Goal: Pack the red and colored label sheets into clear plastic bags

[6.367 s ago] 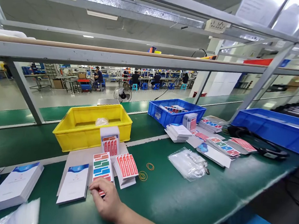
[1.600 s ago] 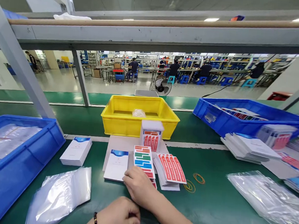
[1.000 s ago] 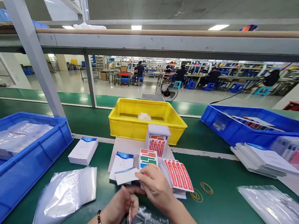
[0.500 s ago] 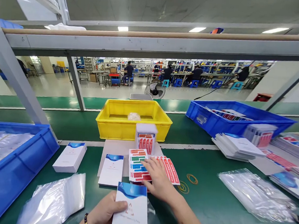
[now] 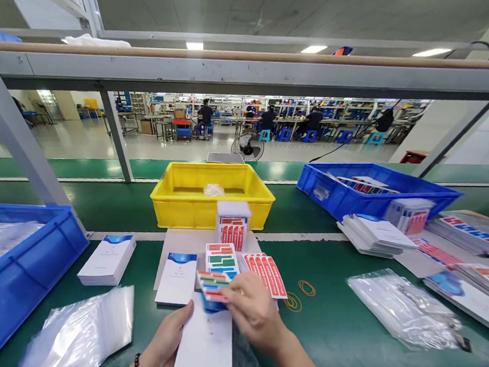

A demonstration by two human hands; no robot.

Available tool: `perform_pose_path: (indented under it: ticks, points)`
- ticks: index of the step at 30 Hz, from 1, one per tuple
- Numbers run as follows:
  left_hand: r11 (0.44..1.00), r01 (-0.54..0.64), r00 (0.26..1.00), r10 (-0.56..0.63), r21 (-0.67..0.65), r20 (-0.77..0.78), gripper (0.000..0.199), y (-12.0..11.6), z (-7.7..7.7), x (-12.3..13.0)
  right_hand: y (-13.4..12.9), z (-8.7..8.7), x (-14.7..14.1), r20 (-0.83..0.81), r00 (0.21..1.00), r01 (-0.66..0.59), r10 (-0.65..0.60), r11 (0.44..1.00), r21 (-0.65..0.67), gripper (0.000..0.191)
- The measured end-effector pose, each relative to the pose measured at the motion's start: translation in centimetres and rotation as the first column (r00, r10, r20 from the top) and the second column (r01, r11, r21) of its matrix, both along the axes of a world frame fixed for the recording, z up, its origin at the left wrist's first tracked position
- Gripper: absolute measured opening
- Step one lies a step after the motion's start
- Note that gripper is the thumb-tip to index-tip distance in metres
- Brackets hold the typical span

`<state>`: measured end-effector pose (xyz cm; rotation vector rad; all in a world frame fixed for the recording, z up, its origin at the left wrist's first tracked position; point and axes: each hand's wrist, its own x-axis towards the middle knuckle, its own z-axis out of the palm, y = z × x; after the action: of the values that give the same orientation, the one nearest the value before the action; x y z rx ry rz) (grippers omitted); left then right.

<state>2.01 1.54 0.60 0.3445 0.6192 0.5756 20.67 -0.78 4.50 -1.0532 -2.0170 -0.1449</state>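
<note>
My left hand (image 5: 166, 339), a beaded bracelet on its wrist, grips a white booklet (image 5: 205, 348) with a blue top at the front of the table. Clear plastic (image 5: 250, 361) shows beside the booklet's right edge. Between the fingers of my right hand (image 5: 255, 311) is a colourful label sheet (image 5: 211, 285), blurred and tilted over the booklet's top. Just behind lie a stack of similar label sheets (image 5: 222, 257) and a fan of red label strips (image 5: 266, 272). Another stack of white booklets (image 5: 176, 280) lies to their left.
A yellow bin (image 5: 211, 215) stands behind a clear box of labels (image 5: 232, 228). Blue bins flank me, left (image 5: 27, 267) and right (image 5: 371, 203). Plastic bags (image 5: 86, 327) lie front left, more bags (image 5: 405, 309) at right, near rubber bands (image 5: 306, 288). A metal rail (image 5: 254, 73) crosses above.
My right hand has picked a label sheet off the stack and brought it toward me, over the booklet. My left hand still holds the booklet; its thumb has moved to the edge.
</note>
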Motion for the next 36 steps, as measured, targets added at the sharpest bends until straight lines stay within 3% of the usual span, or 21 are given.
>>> perform_pose_path:
  ticks: [3,6,8,10,12,14,16,17,19,22,25,27,29,31,32,34,36]
  points:
    - [0.998,-0.023,0.997,0.027,-0.050,0.067,0.048,0.4,-0.2,0.1,-1.9,1.5,-1.8,0.098,0.977,-0.179,0.190,0.977,-0.112,0.021]
    - [0.997,-0.054,0.994,0.048,-0.048,-0.103,0.043,0.4,0.4,0.0,-2.1,1.7,-1.2,0.025,0.965,-0.250,0.259,0.948,-0.196,0.031]
    - [0.996,-0.064,0.969,0.049,-0.056,-0.243,0.042,0.2,1.2,0.0,-1.3,1.2,0.8,-0.052,0.991,-0.133,0.125,0.968,-0.211,0.032]
    - [0.994,-0.045,0.953,0.013,-0.098,-0.302,0.047,-0.1,2.2,0.0,-0.2,0.3,3.5,-0.054,0.986,0.139,-0.156,0.961,-0.241,0.030]
    - [0.989,-0.016,0.953,-0.030,-0.147,-0.302,0.050,-0.3,3.1,0.1,0.7,-0.7,6.0,0.020,0.895,0.430,-0.445,0.853,-0.296,0.028]
    - [0.988,-0.010,0.954,-0.038,-0.156,-0.298,0.051,-0.5,3.8,0.2,1.4,-1.5,7.8,0.115,0.751,0.638,-0.650,0.670,-0.379,0.026]
    - [0.990,-0.019,0.952,-0.025,-0.140,-0.305,0.051,-0.6,4.2,0.3,1.8,-2.0,8.7,0.181,0.650,0.712,-0.738,0.509,-0.483,0.028]
    - [0.991,-0.025,0.949,-0.019,-0.132,-0.316,0.050,-0.6,4.3,0.4,1.9,-2.2,8.9,0.193,0.632,0.711,-0.751,0.461,-0.531,0.028]
    - [0.991,-0.028,0.935,-0.020,-0.129,-0.355,0.050,-0.7,4.4,0.6,2.2,-2.5,9.0,0.173,0.630,0.677,-0.757,0.427,-0.599,0.025]
    - [0.993,-0.030,0.912,-0.018,-0.111,-0.409,0.050,-0.8,4.1,0.7,2.3,-2.6,9.1,0.101,0.622,0.639,-0.777,0.429,-0.638,0.019]
    - [0.997,-0.056,0.897,0.030,-0.048,-0.441,0.052,-0.8,3.2,0.6,2.1,-2.4,9.4,0.012,0.622,0.583,-0.783,0.453,-0.674,0.021]
    - [0.995,-0.095,0.889,0.078,-0.015,-0.451,0.054,-0.7,2.5,0.5,1.7,-2.0,9.1,-0.119,0.650,0.470,-0.750,0.520,-0.713,0.025]
    - [0.987,-0.159,0.886,0.149,0.014,-0.439,0.053,-0.6,1.9,0.5,1.3,-1.6,8.0,-0.381,0.644,0.215,-0.664,0.634,-0.742,0.025]
    - [0.975,-0.220,0.891,0.205,0.009,-0.406,0.051,-0.5,1.4,0.5,0.9,-1.4,6.0,-0.632,0.559,-0.121,-0.538,0.700,-0.704,0.031]
    - [0.970,-0.243,0.898,0.221,-0.009,-0.380,0.052,-0.4,1.3,0.5,0.7,-1.4,4.7,-0.702,0.522,-0.267,-0.485,0.689,-0.674,0.035]
    - [0.962,-0.268,0.922,0.242,-0.046,-0.303,0.055,-0.4,1.1,0.5,0.3,-1.8,1.9,-0.748,0.529,-0.467,-0.401,0.598,-0.651,0.035]
    - [0.964,-0.262,0.945,0.249,-0.036,-0.214,0.060,-0.6,1.0,0.5,0.0,-2.6,-0.6,-0.748,0.556,-0.550,-0.363,0.514,-0.658,0.030]
